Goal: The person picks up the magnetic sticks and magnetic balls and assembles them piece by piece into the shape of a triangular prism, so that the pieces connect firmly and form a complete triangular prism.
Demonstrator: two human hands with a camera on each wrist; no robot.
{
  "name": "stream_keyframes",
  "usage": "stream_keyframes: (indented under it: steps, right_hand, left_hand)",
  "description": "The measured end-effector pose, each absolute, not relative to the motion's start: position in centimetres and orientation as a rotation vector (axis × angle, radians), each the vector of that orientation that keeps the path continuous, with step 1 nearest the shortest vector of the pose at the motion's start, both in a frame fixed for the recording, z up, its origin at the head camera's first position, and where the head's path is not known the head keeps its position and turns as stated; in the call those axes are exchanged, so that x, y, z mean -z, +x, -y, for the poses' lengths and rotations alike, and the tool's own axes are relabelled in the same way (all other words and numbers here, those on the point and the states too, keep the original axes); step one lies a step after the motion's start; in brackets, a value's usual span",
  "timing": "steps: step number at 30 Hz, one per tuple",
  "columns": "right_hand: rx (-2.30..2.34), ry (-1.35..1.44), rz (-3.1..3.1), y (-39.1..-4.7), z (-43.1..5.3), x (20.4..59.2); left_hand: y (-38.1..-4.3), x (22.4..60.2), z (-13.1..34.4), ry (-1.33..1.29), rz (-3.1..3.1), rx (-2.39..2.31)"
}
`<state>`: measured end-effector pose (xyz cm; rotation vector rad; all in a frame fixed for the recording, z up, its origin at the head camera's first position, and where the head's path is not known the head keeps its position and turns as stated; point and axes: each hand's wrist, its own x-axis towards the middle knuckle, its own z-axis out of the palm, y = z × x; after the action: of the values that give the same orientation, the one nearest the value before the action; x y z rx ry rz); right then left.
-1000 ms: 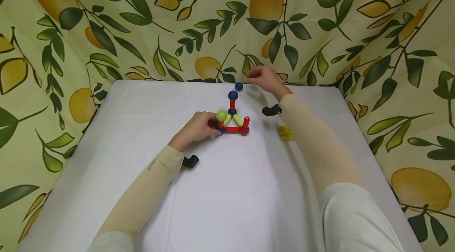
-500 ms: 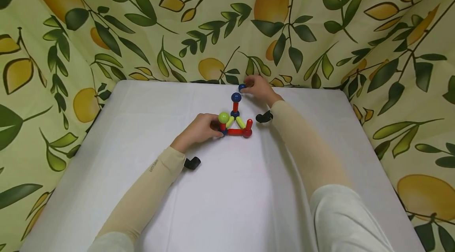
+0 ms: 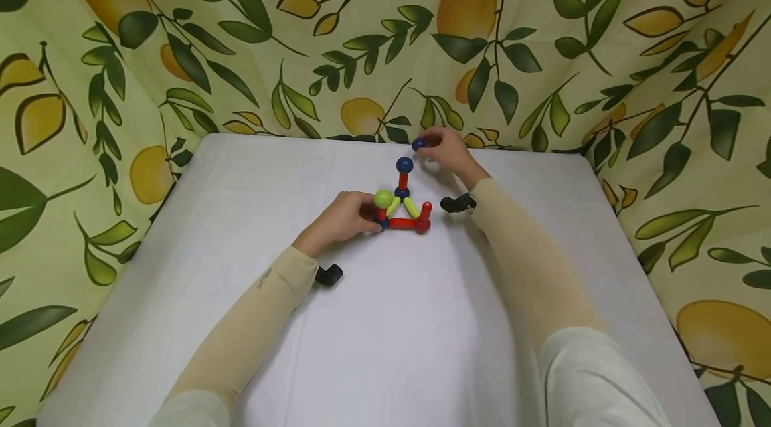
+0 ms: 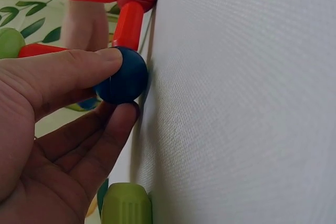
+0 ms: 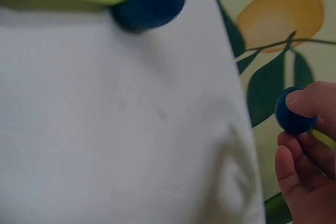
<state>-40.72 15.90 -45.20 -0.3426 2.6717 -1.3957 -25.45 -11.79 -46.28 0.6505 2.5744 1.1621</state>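
A triangular frame of magnetic rods and balls stands on the table; a red rod (image 3: pixel 402 223) forms its front side. At its left corner my left hand (image 3: pixel 348 216) pinches a dark blue ball (image 4: pixel 126 77) between thumb and fingers. Above that corner, a lime-green ball (image 3: pixel 383 199) tops a red upright. The back upright carries another blue ball (image 3: pixel 404 164), while the red ball (image 3: pixel 423 225) at the right corner bears a bare red rod. Behind the frame, my right hand (image 3: pixel 448 149) pinches a separate blue ball (image 5: pixel 295 111) by the table's far edge.
The white-covered table (image 3: pixel 385 333) ends at a leaf-and-fruit patterned curtain (image 3: pixel 385 45). Low in the left wrist view, a green ribbed piece (image 4: pixel 126 204) lies beyond the left hand's fingers. Black camera mounts (image 3: pixel 328 275) stick out from both wrists.
My right hand has come down to the loose blue ball, taken it between thumb and fingers and shifted it slightly rightward. The left hand keeps its hold on the corner ball.
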Motion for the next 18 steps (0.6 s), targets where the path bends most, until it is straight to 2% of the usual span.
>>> stream_keyframes:
  steps: [8,18]
  right_hand:
    - [1.403,-0.544,-2.668,-37.6,-18.6,41.3]
    - [1.486,-0.771,-2.677,-31.2,-20.4,37.8]
  left_hand:
    - [-25.4,46.2,11.6,0.661,-2.587,-1.151]
    - [-25.3,46.0,11.6,0.645,-2.593,-1.153]
